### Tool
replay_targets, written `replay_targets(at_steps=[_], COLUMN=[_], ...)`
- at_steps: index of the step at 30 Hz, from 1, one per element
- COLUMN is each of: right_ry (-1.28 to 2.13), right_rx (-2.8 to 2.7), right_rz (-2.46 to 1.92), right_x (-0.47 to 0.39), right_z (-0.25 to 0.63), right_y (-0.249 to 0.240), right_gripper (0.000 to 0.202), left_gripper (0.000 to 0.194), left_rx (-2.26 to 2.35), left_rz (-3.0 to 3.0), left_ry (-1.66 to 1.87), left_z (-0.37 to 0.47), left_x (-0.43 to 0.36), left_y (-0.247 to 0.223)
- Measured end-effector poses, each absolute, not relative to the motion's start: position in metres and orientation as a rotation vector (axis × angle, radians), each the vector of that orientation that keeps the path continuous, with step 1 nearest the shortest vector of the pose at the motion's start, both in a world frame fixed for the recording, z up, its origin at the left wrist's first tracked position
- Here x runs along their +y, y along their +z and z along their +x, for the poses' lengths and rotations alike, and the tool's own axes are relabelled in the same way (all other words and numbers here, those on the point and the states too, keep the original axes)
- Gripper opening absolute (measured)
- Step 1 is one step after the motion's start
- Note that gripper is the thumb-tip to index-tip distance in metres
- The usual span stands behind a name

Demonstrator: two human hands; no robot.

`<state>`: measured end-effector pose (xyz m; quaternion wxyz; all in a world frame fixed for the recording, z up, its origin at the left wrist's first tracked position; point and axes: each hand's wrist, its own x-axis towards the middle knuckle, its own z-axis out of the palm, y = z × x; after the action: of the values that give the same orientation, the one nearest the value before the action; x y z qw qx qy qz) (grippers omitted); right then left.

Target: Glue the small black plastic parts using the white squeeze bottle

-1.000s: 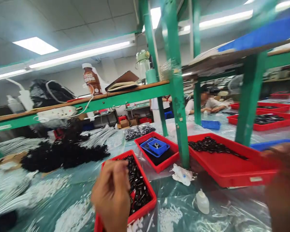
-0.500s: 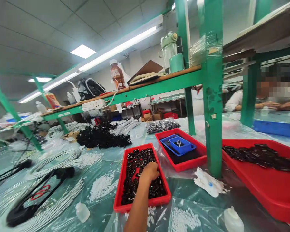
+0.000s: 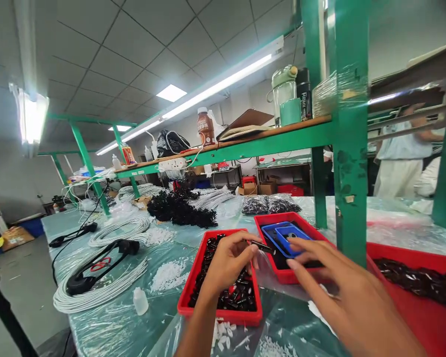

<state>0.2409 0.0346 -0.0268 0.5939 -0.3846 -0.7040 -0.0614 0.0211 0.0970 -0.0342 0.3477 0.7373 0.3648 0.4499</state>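
Left hand (image 3: 228, 260): fingers pinched on a black part (image 3: 260, 245), above the red tray (image 3: 193, 308) of parts. Right hand (image 3: 342, 292): fingers spread, empty, beside the blue tray (image 3: 287, 233).

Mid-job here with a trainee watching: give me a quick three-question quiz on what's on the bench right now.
1. True or false: the left hand pinches a small black part above the red tray of black parts.
2. What sits inside the second red tray? A) a white bottle B) blue trays C) cable coils
3. Fill in: the right hand is open and holds ____.

Key:
1. True
2. B
3. nothing
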Motion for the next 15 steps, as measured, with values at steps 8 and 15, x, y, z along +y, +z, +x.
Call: replay_targets(at_steps=[8,15], right_ry=[-0.010,-0.135], right_rx=[-1.746,-1.717], right_rz=[-0.735,-0.560], right_x=[0.036,0.027], right_z=[0.224,0.220], right_y=[-0.024,-0.008], right_gripper=[0.013,0.036], left_gripper=[0.042,0.015], left_rx=[0.709,0.844], left_rz=[1.782,2.115], left_ry=[1.423,1.574], left_z=[0.033,0.027], left_x=[0.049,0.018], left_y=[-0.018,-0.006])
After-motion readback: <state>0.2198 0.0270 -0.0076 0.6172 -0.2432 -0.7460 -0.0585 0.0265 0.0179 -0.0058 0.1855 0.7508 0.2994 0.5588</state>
